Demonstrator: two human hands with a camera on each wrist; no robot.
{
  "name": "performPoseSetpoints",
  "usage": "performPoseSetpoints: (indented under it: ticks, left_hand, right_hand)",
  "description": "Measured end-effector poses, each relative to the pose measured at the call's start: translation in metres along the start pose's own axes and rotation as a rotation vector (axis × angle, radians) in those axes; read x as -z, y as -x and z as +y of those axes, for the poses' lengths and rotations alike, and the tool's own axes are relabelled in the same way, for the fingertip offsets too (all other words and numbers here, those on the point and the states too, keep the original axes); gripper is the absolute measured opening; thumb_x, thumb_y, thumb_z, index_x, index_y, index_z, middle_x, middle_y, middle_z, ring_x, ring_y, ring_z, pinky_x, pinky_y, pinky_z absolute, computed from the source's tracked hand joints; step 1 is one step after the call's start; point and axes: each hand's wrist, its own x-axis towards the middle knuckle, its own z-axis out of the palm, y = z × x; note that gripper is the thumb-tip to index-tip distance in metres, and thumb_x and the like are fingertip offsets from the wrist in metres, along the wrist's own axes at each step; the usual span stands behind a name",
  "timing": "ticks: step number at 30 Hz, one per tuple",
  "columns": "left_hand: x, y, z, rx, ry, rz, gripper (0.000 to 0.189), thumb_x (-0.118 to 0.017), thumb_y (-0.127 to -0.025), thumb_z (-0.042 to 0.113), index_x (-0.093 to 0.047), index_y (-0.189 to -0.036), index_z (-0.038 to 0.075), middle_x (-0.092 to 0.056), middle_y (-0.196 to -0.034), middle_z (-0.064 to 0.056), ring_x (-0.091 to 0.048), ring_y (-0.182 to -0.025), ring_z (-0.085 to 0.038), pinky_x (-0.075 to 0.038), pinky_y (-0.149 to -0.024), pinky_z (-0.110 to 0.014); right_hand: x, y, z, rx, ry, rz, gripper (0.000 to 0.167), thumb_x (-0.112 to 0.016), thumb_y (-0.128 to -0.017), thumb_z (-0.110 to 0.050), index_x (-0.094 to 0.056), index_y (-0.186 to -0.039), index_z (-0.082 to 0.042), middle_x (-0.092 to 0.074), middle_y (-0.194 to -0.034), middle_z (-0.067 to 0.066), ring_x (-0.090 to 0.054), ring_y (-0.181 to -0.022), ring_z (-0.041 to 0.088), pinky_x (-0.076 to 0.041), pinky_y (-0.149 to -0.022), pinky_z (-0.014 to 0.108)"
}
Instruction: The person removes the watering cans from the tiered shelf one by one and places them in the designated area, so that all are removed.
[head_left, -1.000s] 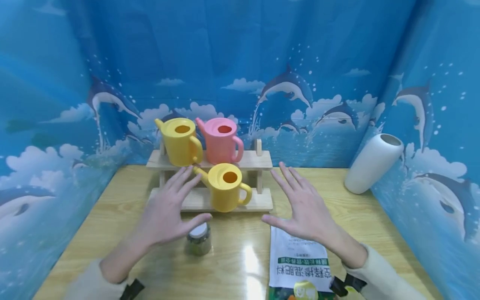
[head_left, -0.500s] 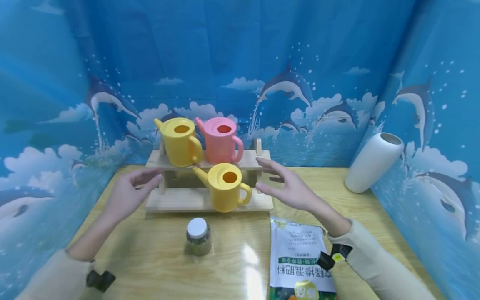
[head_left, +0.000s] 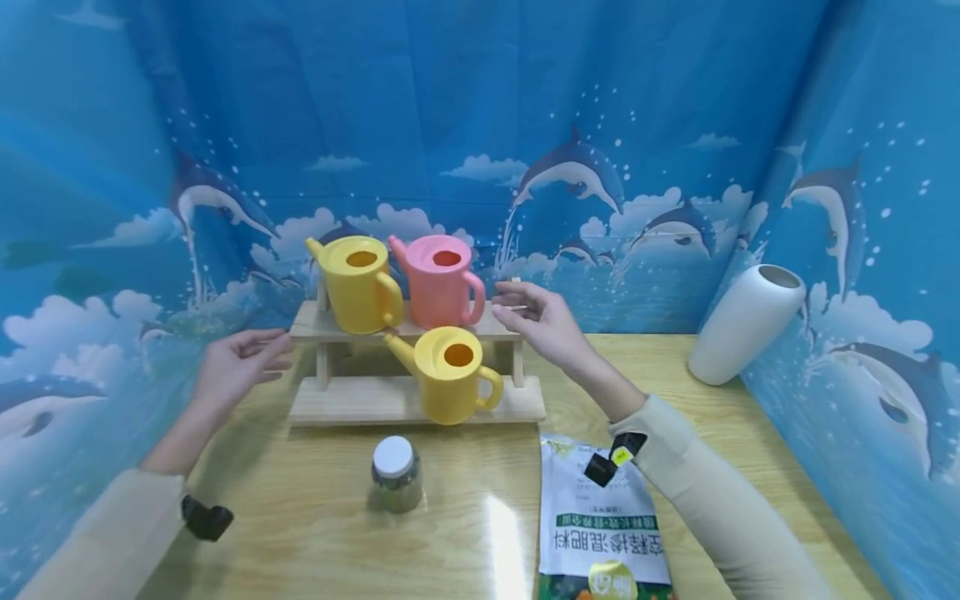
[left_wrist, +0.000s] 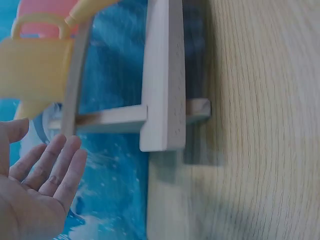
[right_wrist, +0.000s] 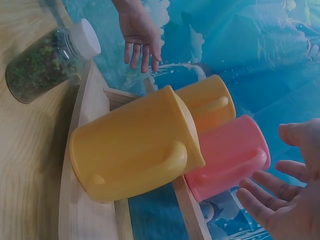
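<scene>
My left hand (head_left: 238,367) is at the left end of the wooden shelf's (head_left: 345,402) upper board, thumb and fingers apart. In the left wrist view that hand's fingers (left_wrist: 62,172) are loosely extended near the board's end. At the opposite end, my right hand (head_left: 546,323) has its fingers just right of the pink watering can (head_left: 437,287). The right wrist view shows the fingers (right_wrist: 265,200) relaxed beside the pink can's handle. Left of the pink can stands a yellow watering can (head_left: 352,287). Another yellow watering can (head_left: 446,387) is on the lower board. Neither hand holds anything.
A white-lidded glass jar (head_left: 397,475) of green granules stands on the wooden table (head_left: 322,533) before the shelf. A fertilizer bag (head_left: 600,517) lies front right. A white vase (head_left: 742,333) leans at the right curtain; dolphin-print curtains (head_left: 465,100) enclose back and sides.
From spread out over the shelf's front, my hands have parted and moved to its two ends, the left going left and the right rising towards the upper board. Cans stay put.
</scene>
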Motion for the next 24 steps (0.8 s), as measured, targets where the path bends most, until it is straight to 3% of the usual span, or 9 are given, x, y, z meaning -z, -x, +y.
performPoseSetpoints:
  ticks: [1, 3, 12, 13, 16, 18, 20, 24]
  left_hand:
    - [0.001, -0.003, -0.003, 0.010, 0.011, -0.004, 0.068, -0.062, -0.106, 0.047, -0.050, -0.153, -0.001, -0.072, -0.098, 0.032, -0.072, -0.084, 0.010, -0.067, -0.077, -0.017]
    - [0.002, -0.008, -0.007, 0.031, 0.026, -0.009, 0.071, -0.062, -0.105, 0.048, -0.049, -0.154, -0.001, -0.067, -0.090, 0.038, -0.072, -0.084, 0.010, -0.067, -0.078, -0.018]
    - [0.001, -0.027, -0.018, 0.080, 0.047, -0.025, 0.072, -0.061, -0.106, 0.049, -0.047, -0.155, -0.001, -0.069, -0.089, 0.031, -0.073, -0.084, 0.007, -0.068, -0.083, -0.021]
    - [0.000, -0.028, -0.018, 0.085, 0.043, -0.029, 0.071, -0.061, -0.106, 0.048, -0.047, -0.155, -0.001, -0.071, -0.093, 0.028, -0.073, -0.085, 0.007, -0.068, -0.084, -0.022]
    - [-0.003, -0.031, -0.017, 0.098, 0.026, -0.028, 0.069, -0.058, -0.107, 0.049, -0.049, -0.154, 0.000, -0.079, -0.116, -0.002, -0.073, -0.086, 0.007, -0.068, -0.085, -0.022]
    - [-0.006, -0.034, -0.017, 0.107, 0.016, -0.017, 0.068, -0.057, -0.107, 0.049, -0.050, -0.154, 0.000, -0.071, -0.136, -0.018, -0.073, -0.086, 0.008, -0.068, -0.086, -0.022]
    - [-0.008, -0.036, -0.016, 0.115, 0.016, -0.005, 0.067, -0.057, -0.107, 0.049, -0.051, -0.153, 0.001, -0.064, -0.145, -0.023, -0.073, -0.087, 0.007, -0.067, -0.086, -0.021]
    - [-0.011, -0.039, -0.016, 0.128, 0.033, 0.011, 0.065, -0.059, -0.107, 0.048, -0.053, -0.151, 0.001, -0.075, -0.116, 0.003, -0.075, -0.088, 0.005, -0.068, -0.086, -0.022]
  right_hand:
    - [-0.001, -0.004, 0.002, -0.004, -0.012, 0.005, 0.050, -0.068, -0.105, -0.029, -0.056, -0.150, -0.011, -0.068, -0.142, 0.015, -0.068, -0.127, 0.033, -0.062, -0.109, 0.046]
    - [-0.002, -0.011, 0.004, -0.016, -0.027, 0.016, 0.051, -0.068, -0.105, -0.028, -0.056, -0.150, -0.009, -0.067, -0.142, 0.016, -0.069, -0.125, 0.034, -0.063, -0.107, 0.046]
    - [-0.009, -0.033, 0.013, -0.061, -0.050, 0.007, 0.043, -0.069, -0.104, -0.027, -0.063, -0.143, -0.009, -0.069, -0.138, 0.014, -0.068, -0.123, 0.032, -0.063, -0.106, 0.046]
    - [-0.010, -0.034, 0.013, -0.069, -0.051, 0.001, 0.042, -0.069, -0.104, -0.028, -0.064, -0.142, -0.010, -0.070, -0.137, 0.013, -0.068, -0.124, 0.031, -0.063, -0.106, 0.046]
    - [-0.013, -0.039, 0.013, -0.078, -0.042, -0.005, 0.040, -0.070, -0.104, -0.029, -0.066, -0.140, -0.012, -0.071, -0.136, 0.011, -0.067, -0.125, 0.028, -0.063, -0.107, 0.045]
    - [-0.013, -0.042, 0.012, -0.072, -0.024, -0.007, 0.039, -0.070, -0.104, -0.029, -0.067, -0.139, -0.012, -0.071, -0.136, 0.010, -0.067, -0.124, 0.028, -0.064, -0.107, 0.045]
    - [-0.013, -0.045, 0.012, -0.064, -0.004, -0.011, 0.038, -0.070, -0.104, -0.028, -0.067, -0.138, -0.012, -0.072, -0.135, 0.011, -0.068, -0.122, 0.028, -0.064, -0.106, 0.045]
    - [-0.011, -0.051, 0.012, -0.061, 0.010, -0.050, 0.036, -0.070, -0.104, -0.023, -0.068, -0.137, -0.009, -0.073, -0.131, 0.014, -0.069, -0.119, 0.029, -0.064, -0.105, 0.045]
